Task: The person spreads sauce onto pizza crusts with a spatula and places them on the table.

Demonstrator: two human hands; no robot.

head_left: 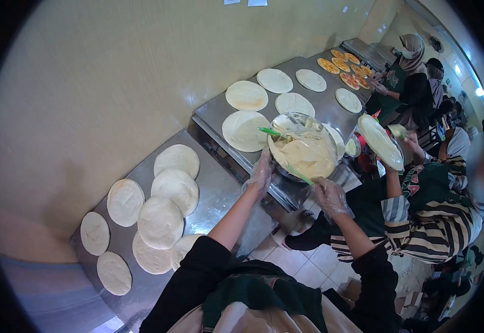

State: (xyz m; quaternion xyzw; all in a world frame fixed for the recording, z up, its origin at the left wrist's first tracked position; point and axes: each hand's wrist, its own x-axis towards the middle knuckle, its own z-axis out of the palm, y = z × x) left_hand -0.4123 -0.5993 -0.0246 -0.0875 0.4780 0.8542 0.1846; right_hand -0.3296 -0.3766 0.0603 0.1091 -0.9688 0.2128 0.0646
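Note:
A metal bowl (293, 117) of thick pale cream (304, 155) stands tilted towards me at the near edge of the far steel table. My left hand (261, 172), in a clear plastic glove, grips the bowl's left side. My right hand (332, 198), also gloved, is closed around the handle of a green spatula (299, 174), whose tip reaches the cream at the bowl's near side. A second green spatula (270, 131) rests across the bowl's left rim. Close to the bowl lie round pale flatbread bases (245, 131), one partly hidden behind it.
More bases (160, 222) lie, some overlapping, on the nearer steel table (228, 222). A co-worker in striped sleeves (430, 222) holds a base (379, 141) and a spatula (397, 131) at right. Topped pizzas (348, 81) sit at the far end beside another person (406, 83).

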